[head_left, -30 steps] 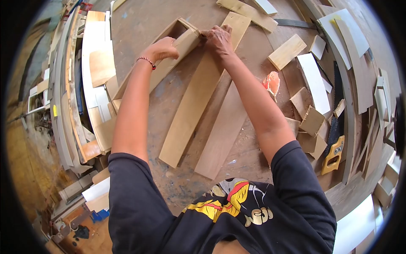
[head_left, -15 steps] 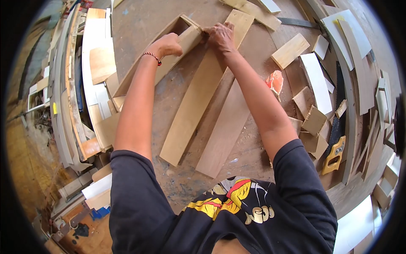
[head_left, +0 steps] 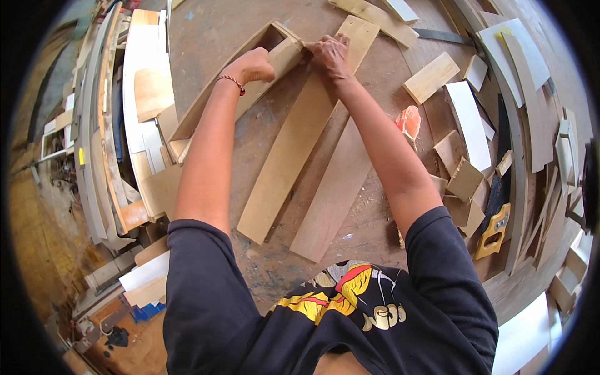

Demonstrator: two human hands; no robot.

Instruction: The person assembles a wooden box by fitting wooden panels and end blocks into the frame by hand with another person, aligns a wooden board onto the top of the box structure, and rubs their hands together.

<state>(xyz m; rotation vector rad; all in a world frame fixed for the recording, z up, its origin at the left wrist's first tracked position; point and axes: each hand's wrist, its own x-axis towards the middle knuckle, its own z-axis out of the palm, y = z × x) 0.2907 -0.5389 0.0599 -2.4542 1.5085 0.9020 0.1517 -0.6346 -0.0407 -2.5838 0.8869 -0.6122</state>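
Note:
A long, open wooden box [head_left: 282,65] lies slantwise on the work surface, its hollow side up. My left hand [head_left: 253,65], with a braided bracelet at the wrist, is closed over the box's near side wall. At the box's far right corner, my right hand [head_left: 330,59] has its fingers curled in; what they pinch there is hidden. Beneath my right hand and wrist runs a long, flat plank [head_left: 289,144]. A second, paler plank [head_left: 334,187] lies beside it, partly under my right forearm.
To the right are a wood block [head_left: 431,77], a white board [head_left: 469,125], an orange-red lump [head_left: 408,122], several offcuts [head_left: 465,179] and a handsaw [head_left: 494,231] with a yellow handle. Stacked boards [head_left: 150,94] line the left edge. More strips [head_left: 375,22] lie at the back.
My left hand has shifted very slightly right along the box wall. The whole view has moved a little; the right hand keeps its place at the box corner.

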